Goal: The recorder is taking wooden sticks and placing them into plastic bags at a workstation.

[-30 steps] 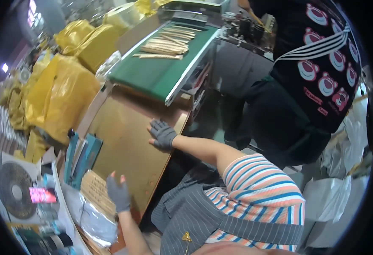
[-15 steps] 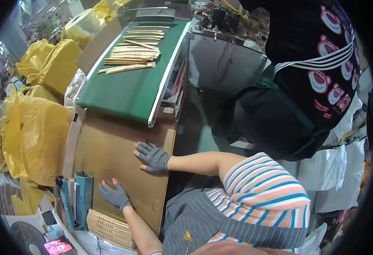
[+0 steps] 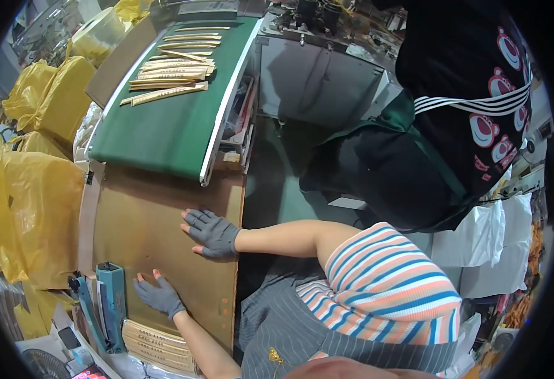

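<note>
My left hand (image 3: pixel 159 296), in a grey fingerless glove, lies flat on the brown tabletop (image 3: pixel 157 208) with its fingers spread, holding nothing. Farther up and to the right, my right hand (image 3: pixel 211 234) rests the same way, gloved and open. Beside my left hand stands a blue-green hand-lever bag sealer (image 3: pixel 111 300). Just below that hand sits a bundle of slim paper-wrapped sticks (image 3: pixel 157 346) in neat rows. Beyond both hands, a loose pile of similar paper-sleeved sticks (image 3: pixel 172 71) lies on a green conveyor belt (image 3: pixel 154 139).
Yellow plastic-wrapped bundles (image 3: pixel 34 218) line the left side. A person in dark clothes (image 3: pixel 378 167) stands at the right, near a grey machine cabinet (image 3: pixel 318 79). White bags (image 3: pixel 469 243) hang behind them. A black fan (image 3: pixel 43 363) is at the lower left.
The whole view has shifted, so the table, belt and hands appear farther left. Both hands stay flat on the table. The other person's torso has turned slightly.
</note>
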`<state>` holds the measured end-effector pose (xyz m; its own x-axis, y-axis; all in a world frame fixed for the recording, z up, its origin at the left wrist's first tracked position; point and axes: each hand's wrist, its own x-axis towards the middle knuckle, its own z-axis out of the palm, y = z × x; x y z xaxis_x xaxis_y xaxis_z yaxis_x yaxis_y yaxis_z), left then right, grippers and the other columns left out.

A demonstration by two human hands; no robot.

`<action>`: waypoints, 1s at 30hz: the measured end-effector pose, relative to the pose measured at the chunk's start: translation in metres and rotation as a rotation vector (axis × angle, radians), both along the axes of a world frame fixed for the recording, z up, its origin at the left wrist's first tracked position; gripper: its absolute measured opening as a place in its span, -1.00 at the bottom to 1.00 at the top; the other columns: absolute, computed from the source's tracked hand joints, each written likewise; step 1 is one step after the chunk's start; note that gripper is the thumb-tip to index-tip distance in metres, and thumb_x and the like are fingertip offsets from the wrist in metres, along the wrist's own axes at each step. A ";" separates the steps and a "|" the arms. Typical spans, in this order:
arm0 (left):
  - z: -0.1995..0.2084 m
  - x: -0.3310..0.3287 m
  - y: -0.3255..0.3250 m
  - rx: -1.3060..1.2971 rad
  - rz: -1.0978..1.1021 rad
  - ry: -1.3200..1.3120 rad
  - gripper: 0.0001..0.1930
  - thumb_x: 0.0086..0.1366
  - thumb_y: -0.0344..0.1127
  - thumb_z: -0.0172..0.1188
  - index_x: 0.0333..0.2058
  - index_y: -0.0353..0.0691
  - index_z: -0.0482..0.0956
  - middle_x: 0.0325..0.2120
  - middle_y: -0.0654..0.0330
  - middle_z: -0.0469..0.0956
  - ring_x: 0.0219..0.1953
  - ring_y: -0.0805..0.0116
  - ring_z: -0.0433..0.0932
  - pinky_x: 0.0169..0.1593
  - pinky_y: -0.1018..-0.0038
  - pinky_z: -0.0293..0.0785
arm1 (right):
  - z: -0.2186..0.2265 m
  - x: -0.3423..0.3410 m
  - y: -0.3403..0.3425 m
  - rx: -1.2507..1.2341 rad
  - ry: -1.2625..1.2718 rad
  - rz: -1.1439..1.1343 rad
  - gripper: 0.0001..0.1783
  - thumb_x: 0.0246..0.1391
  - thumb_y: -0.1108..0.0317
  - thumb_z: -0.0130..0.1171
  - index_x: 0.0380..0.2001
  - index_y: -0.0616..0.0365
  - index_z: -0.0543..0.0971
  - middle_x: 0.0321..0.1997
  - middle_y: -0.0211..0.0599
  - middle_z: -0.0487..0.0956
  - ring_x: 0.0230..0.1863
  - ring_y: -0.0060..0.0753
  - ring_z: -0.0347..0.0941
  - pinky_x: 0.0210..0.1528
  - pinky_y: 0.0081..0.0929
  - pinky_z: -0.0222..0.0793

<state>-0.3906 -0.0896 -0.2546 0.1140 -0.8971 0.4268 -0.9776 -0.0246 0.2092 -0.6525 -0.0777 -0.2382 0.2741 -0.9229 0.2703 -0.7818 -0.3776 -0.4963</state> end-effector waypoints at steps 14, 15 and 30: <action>0.001 -0.005 -0.005 0.078 -0.009 0.099 -0.45 0.24 -0.03 0.07 0.04 -0.38 0.35 0.10 -0.14 0.25 0.16 -0.02 0.21 0.18 0.20 0.15 | 0.004 -0.006 -0.006 0.035 -0.009 0.017 -0.28 0.02 0.08 0.01 0.17 0.33 0.19 0.32 0.18 0.01 0.36 0.11 -0.14 0.35 -0.02 -0.27; 0.001 -0.005 -0.006 0.077 -0.015 0.106 -0.44 0.24 -0.02 0.06 0.04 -0.38 0.34 0.11 -0.14 0.24 0.16 -0.02 0.21 0.18 0.21 0.14 | 0.005 -0.007 -0.006 0.049 -0.012 0.016 -0.28 0.02 0.08 0.01 0.17 0.33 0.18 0.33 0.18 -0.01 0.36 0.11 -0.13 0.35 -0.01 -0.27; 0.005 -0.010 -0.009 0.091 -0.002 0.053 -0.45 0.25 -0.02 0.05 0.03 -0.39 0.36 0.08 -0.11 0.29 0.13 0.00 0.26 0.17 0.24 0.17 | 0.007 -0.010 -0.010 0.094 -0.043 0.027 -0.24 0.03 0.07 0.02 0.19 0.32 0.13 0.35 0.17 -0.06 0.37 0.10 -0.16 0.35 0.00 -0.28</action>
<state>-0.4002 -0.0991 -0.2497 0.1318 -0.9322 0.3370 -0.9654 -0.0435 0.2572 -0.6628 -0.0874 -0.2312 0.2890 -0.9373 0.1945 -0.7493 -0.3480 -0.5634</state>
